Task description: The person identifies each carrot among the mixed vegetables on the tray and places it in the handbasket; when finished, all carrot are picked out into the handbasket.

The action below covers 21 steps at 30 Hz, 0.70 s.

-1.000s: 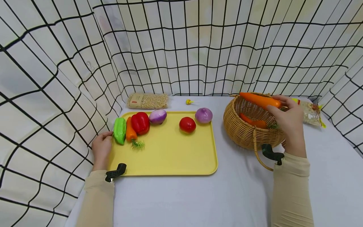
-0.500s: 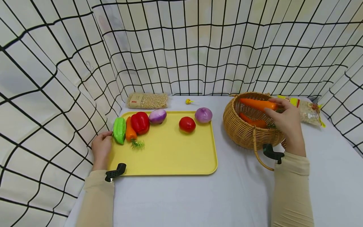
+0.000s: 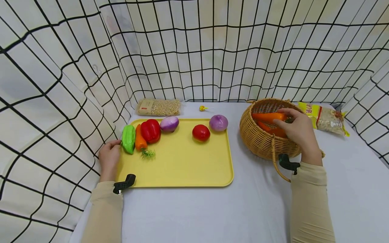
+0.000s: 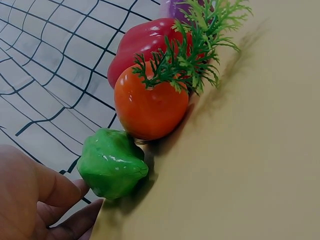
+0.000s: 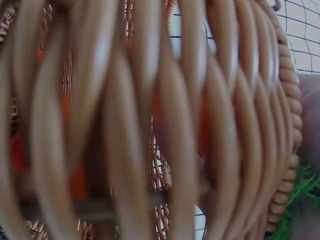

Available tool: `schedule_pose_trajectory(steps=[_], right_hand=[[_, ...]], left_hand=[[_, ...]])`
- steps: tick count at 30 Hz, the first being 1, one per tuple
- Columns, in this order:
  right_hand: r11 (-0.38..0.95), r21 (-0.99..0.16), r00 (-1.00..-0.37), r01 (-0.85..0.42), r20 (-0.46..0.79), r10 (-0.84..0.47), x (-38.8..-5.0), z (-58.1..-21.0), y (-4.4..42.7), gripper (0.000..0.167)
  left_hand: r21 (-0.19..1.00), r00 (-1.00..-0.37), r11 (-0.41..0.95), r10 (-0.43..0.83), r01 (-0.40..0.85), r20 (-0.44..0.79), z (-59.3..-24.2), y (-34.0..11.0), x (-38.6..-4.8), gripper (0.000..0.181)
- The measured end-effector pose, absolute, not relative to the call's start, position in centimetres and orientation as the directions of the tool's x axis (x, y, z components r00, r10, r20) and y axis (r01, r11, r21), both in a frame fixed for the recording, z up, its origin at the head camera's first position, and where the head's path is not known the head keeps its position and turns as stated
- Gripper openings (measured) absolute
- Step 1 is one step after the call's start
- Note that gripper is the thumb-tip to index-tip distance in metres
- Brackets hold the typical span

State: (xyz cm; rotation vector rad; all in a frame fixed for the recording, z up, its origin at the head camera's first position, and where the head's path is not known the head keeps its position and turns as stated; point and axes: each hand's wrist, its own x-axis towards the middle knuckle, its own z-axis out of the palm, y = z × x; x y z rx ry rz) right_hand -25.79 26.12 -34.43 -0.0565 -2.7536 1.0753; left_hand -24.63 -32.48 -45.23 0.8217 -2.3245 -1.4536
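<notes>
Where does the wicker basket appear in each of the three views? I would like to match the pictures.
Head: the wicker basket is right of centre, beside the yellow tray, with the right hand at its opening.
Left wrist: not in the picture.
Right wrist: very close, its weave fills most of the picture.
Shared landmark: the black netting, behind the basket in the head view, at upper left in left wrist, at upper right in right wrist.

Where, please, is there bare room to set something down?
Free: the near half of the tray, below its carrot and tomato; the cloth before it, between the sleeves. Crowded: the tray's far left, and the basket, where the right hand holds another carrot.
</notes>
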Motion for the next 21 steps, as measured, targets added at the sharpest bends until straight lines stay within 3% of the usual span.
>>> schedule_pose_trajectory(steps=[10, 21], right_hand=[[0.799, -0.599, -0.992, -0.051, 0.121, 0.028, -25.87, -34.47, 25.91, 0.065], [0.808, -0.579, -0.991, -0.109, 0.122, -0.047, -25.86, -34.52, 25.94, 0.056]], left_hand=[[0.882, -0.807, 0.348, -0.588, -0.319, -0.060, -45.23, -32.66, -24.54, 0.042], [0.882, -0.803, 0.348, -0.594, -0.318, -0.055, -45.31, -32.55, -24.69, 0.041]])
